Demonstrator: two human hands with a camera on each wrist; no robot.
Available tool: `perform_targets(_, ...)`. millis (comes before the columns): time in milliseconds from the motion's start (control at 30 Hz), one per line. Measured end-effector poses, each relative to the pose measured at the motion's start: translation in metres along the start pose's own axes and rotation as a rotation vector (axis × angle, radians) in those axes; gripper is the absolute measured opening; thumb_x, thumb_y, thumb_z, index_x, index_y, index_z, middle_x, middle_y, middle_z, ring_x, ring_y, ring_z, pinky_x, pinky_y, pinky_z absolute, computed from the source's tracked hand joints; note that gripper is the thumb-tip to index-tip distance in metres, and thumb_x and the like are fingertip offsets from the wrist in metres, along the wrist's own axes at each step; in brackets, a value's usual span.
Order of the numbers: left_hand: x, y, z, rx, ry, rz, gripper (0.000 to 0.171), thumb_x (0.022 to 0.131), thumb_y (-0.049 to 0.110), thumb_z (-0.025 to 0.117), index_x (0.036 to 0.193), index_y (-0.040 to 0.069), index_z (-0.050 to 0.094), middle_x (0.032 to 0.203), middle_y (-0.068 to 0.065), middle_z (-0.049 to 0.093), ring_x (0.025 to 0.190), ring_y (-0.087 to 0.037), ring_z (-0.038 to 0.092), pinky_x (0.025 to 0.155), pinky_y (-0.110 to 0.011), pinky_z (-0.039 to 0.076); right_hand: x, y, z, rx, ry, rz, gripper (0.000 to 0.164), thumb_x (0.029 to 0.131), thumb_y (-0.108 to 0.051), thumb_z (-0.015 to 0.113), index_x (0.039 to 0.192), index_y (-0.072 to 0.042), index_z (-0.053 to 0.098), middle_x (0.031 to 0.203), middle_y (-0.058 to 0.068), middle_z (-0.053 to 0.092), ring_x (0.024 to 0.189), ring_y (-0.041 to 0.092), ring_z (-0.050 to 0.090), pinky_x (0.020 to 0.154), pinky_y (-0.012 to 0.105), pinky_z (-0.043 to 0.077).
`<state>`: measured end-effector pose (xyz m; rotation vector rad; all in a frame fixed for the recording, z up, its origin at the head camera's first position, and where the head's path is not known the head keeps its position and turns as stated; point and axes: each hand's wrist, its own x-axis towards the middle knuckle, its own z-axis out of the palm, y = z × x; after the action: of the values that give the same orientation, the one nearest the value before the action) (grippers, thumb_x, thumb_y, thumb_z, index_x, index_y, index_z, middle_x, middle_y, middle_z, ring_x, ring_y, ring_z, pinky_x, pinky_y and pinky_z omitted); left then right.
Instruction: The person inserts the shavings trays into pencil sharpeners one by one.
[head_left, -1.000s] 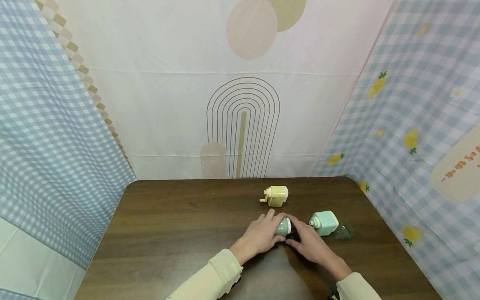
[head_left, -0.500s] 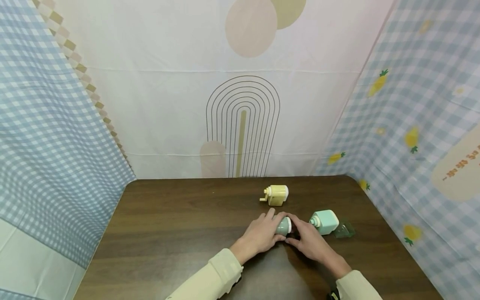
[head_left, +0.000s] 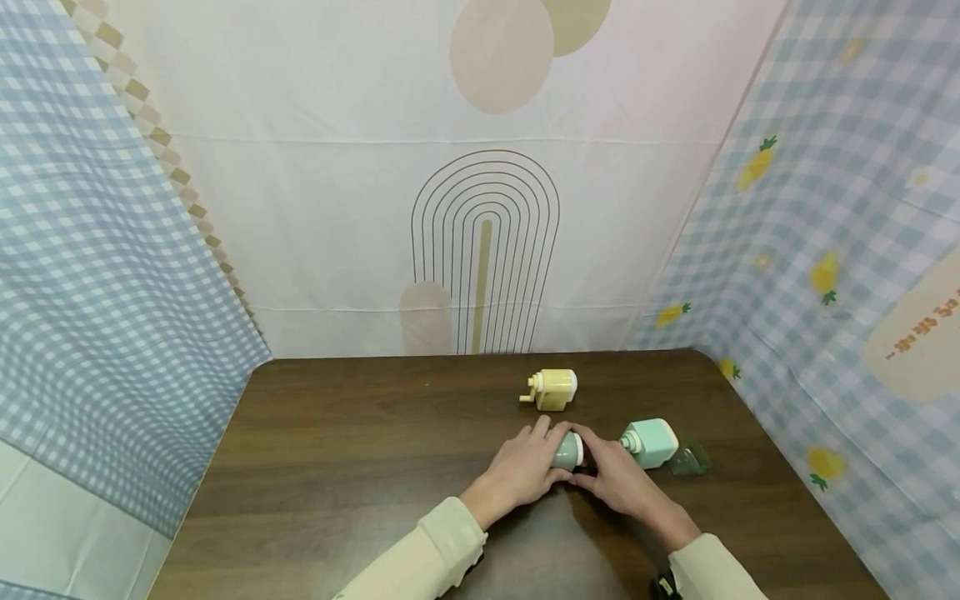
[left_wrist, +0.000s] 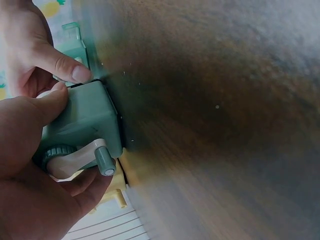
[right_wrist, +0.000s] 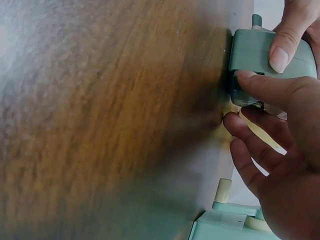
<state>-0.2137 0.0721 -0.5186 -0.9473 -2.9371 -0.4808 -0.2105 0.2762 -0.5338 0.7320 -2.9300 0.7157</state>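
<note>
A muted green hand-crank pencil sharpener is held low over the table, its white-rimmed end toward the right. My left hand grips its body from the crank side, fingers over the far side and thumb on the near one. The crank shows under the palm in the left wrist view. At the opposite end, my right hand reaches round with thumb and index finger. In the right wrist view that thumb presses the edge of a dark see-through shavings drawer, the index finger opposite it; the other fingers are loosely bent.
A yellow crank sharpener stands behind the hands on the brown wooden table. To the right is a mint sharpener, with a clear green shavings drawer lying beside it. Patterned cloths hang around the table.
The right thumb and fingers have shifted slightly at the sharpener's end, with the thumb now nearer the left thumb. The left hand keeps its grip in the same place.
</note>
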Motion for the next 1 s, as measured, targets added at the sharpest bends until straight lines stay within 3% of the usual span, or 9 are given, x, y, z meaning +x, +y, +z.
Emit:
perform_targets(200,0.0,0.001,-0.001,0.0,0.006,0.008,0.069,0.095,0.048,0.068,0.153,0.026,0.038,0.129,-0.003,0.052,0.101,-0.019,0.059,0.074,-0.034,0.059,0.0,-0.002,-0.003,0.029,-0.033,0.003,0.073,0.086,-0.023,0.084,0.147,-0.012,0.045,0.072,-0.009,0.06,0.06,0.005,0.054,0.057,0.024,0.047)
perform_targets(467,0.0,0.001,-0.001,0.004,-0.006,0.004,0.069,0.096,0.048,0.068,0.153,0.024,0.038,0.131,-0.004,0.052,0.104,-0.019,0.059,0.076,-0.034,0.059,0.0,-0.001,-0.001,0.049,-0.024,-0.007,0.074,0.085,-0.021,0.085,0.146,-0.011,0.045,0.07,-0.009,0.06,0.058,0.002,0.053,0.055,0.023,0.047)
perform_targets(733,0.002,0.003,-0.002,0.002,-0.05,-0.012,0.071,0.096,0.048,0.067,0.155,0.024,0.035,0.131,-0.007,0.05,0.099,-0.019,0.057,0.072,-0.033,0.059,-0.002,-0.005,-0.004,0.118,-0.105,0.032,0.081,0.087,-0.025,0.083,0.151,-0.007,0.037,0.074,-0.005,0.063,0.06,0.003,0.055,0.055,0.023,0.049)
perform_targets(867,0.004,0.002,-0.011,-0.043,-0.13,-0.014,0.077,0.096,0.05,0.067,0.158,0.022,0.03,0.138,-0.01,0.047,0.104,-0.022,0.058,0.075,-0.035,0.058,-0.001,-0.008,-0.008,0.115,-0.109,0.004,0.082,0.088,-0.025,0.082,0.152,-0.003,0.036,0.093,0.005,0.068,0.072,0.01,0.062,0.062,0.029,0.055)
perform_targets(933,0.004,0.0,-0.017,-0.066,-0.175,-0.005,0.081,0.097,0.051,0.066,0.161,0.02,0.026,0.144,-0.012,0.046,0.111,-0.024,0.058,0.082,-0.037,0.058,-0.001,-0.011,-0.011,0.074,-0.108,-0.001,0.085,0.089,-0.028,0.081,0.154,-0.002,0.033,0.118,0.013,0.067,0.093,0.019,0.067,0.076,0.038,0.059)
perform_targets(1000,0.005,-0.002,-0.021,-0.087,-0.207,0.007,0.086,0.097,0.053,0.064,0.163,0.02,0.021,0.148,-0.013,0.044,0.119,-0.026,0.057,0.088,-0.038,0.057,-0.001,-0.015,-0.016,0.03,-0.116,0.0,0.089,0.09,-0.029,0.08,0.157,0.0,0.029,0.14,0.021,0.056,0.114,0.03,0.062,0.089,0.048,0.057)
